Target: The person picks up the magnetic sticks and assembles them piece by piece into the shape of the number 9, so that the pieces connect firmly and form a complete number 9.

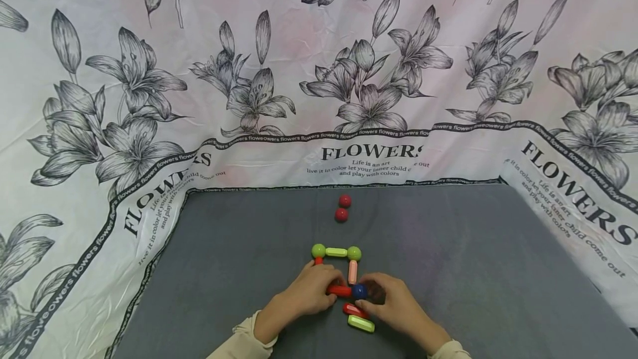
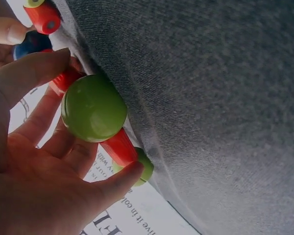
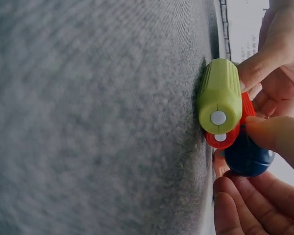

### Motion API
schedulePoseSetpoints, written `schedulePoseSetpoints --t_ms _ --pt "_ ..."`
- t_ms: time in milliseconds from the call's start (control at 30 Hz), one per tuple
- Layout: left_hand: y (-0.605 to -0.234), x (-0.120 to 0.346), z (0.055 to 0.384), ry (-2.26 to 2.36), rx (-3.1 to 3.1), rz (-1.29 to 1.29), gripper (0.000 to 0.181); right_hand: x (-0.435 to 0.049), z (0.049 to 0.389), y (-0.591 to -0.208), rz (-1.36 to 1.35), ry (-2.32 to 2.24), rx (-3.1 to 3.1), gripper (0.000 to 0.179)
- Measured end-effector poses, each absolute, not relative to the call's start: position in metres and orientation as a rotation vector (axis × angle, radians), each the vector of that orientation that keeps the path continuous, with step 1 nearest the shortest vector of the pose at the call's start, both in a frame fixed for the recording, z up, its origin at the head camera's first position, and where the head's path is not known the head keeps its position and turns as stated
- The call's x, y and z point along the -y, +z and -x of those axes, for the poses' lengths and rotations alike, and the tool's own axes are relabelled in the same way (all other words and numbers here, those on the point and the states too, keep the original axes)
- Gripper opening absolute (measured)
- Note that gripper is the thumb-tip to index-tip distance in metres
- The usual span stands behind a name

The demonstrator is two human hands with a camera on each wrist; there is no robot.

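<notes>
Magnetic rods and balls form a four-sided outline on the grey cloth. My left hand [image 1: 314,288] pinches the red rod [image 1: 341,291] on its near side. A dark blue ball [image 1: 359,291] at that rod's right end is held between the thumb and fingers of my right hand [image 1: 399,302]. Under the left hand, hidden in the head view, a green ball [image 2: 94,108] joins the pinched rod to another red rod [image 2: 120,147]. Two green balls, one of them the left green ball [image 1: 318,250], mark the far corners, linked by a light green rod [image 1: 336,252]. A pink rod [image 1: 353,272] runs down the right side.
Close by the right hand lie a loose red rod [image 1: 354,309] and a light green rod [image 1: 361,323], side by side. Two red balls, the nearer red ball [image 1: 341,215] among them, sit farther back. A flower-printed curtain [image 1: 369,165] borders the grey cloth [image 1: 239,237].
</notes>
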State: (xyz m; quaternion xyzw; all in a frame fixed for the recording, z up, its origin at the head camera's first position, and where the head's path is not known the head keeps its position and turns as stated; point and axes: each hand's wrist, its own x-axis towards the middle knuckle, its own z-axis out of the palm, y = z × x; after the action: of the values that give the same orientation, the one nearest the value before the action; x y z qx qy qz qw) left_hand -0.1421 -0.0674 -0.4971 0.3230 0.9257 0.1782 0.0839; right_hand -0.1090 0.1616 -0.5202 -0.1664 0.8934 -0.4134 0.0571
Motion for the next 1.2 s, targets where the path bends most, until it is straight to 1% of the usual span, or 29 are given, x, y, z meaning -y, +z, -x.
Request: schedulePoseSetpoints --t_ms 567,1200 --pt "-0.4967 0.0654 0.1418 0.539 -2.734 -0.927 0.024 -0.1616 0.1084 -0.5190 0.510 -1.242 -2.689 0.034" --pt "-0.4968 0.0641 0.1397 0.533 -2.742 -0.909 0.022 -0.1633 0.1124 -0.5163 0.568 -1.181 -2.681 0.037"
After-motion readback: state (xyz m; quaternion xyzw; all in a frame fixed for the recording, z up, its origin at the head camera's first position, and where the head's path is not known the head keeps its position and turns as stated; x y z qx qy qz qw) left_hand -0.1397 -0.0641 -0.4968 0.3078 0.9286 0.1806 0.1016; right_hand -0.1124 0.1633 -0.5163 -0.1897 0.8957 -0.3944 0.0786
